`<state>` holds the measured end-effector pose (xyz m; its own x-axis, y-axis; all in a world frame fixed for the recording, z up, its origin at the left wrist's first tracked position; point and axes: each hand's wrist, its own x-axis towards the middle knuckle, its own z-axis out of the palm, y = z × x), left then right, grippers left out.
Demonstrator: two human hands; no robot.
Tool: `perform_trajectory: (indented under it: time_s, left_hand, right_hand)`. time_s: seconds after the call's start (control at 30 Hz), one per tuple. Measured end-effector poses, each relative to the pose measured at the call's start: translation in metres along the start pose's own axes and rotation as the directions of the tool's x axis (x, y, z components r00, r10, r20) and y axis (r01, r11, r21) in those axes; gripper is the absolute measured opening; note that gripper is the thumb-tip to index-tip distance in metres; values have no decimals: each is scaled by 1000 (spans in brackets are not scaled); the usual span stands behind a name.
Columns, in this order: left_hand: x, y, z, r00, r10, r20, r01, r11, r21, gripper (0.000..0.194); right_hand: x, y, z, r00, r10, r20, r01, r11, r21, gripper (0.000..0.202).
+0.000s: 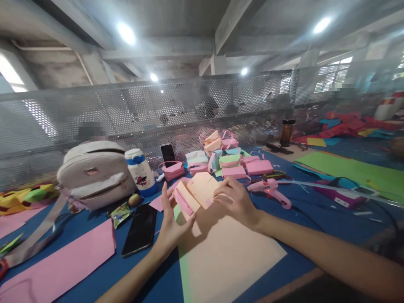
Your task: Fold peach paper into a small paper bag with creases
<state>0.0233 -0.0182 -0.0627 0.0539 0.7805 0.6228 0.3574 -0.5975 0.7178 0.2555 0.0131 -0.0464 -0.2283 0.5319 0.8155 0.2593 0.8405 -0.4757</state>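
A small folded paper bag [204, 185], peach with a pink side, is held up between both hands over a large peach sheet [233, 256]. My left hand [172, 225] grips its pink, box-like end between thumb and fingers. With fingers pinched together, my right hand [235, 200] holds the edge of its raised peach flap. Beneath the peach sheet a green sheet [185, 273] shows along the left edge. A pink hot glue gun [270, 189] lies just right of my right hand, with a small lit red spot on it.
Several finished-looking paper bags [232, 162] are clustered behind my hands. To the left are a phone [139, 230], a pink sheet [63, 263], a backpack [94, 174] and a bottle [140, 172]. A perforated metal screen [176, 113] borders the table's back. Green sheets [350, 168] lie right.
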Motion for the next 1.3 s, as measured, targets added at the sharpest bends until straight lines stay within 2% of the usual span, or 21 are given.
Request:
perform_trajectory:
  time_s: [0.13,0.23,0.33,0.47,0.67,0.9,1.17,1.3]
  left_hand:
    - [-1,0,3,999,-33,-16,34,999,29,107]
    - [-3,2,4,998,-63,-15,64,998,22,107]
    - [-4,2,4,994,-105,-13,106,994,13,107]
    - [-5,1,5,990,-144,-4,144,989,21,107]
    - [-7,-1,6,989,-150,-3,150,988,32,106]
    - [-7,-1,6,985,-173,-9,174,984,40,105]
    - [-6,1,7,989,-150,-2,150,988,33,103]
    - [-7,1,7,987,-159,1,159,987,24,100]
  right_hand:
    - [1,-3,-4,976,-209,65,218,961,-168,13]
    - [1,-2,-3,915,-381,136,404,849,-340,15]
    - [2,-2,-2,877,-454,161,474,754,-455,14]
    - [2,-3,-3,837,-519,177,521,654,-548,19]
    - [2,-4,-3,802,-558,216,570,605,-556,20]
    - [4,-1,-3,802,-555,222,568,593,-570,19]
    - [3,2,-3,814,-543,206,545,593,-593,13]
    - [4,0,-5,801,-548,242,572,579,-581,17]
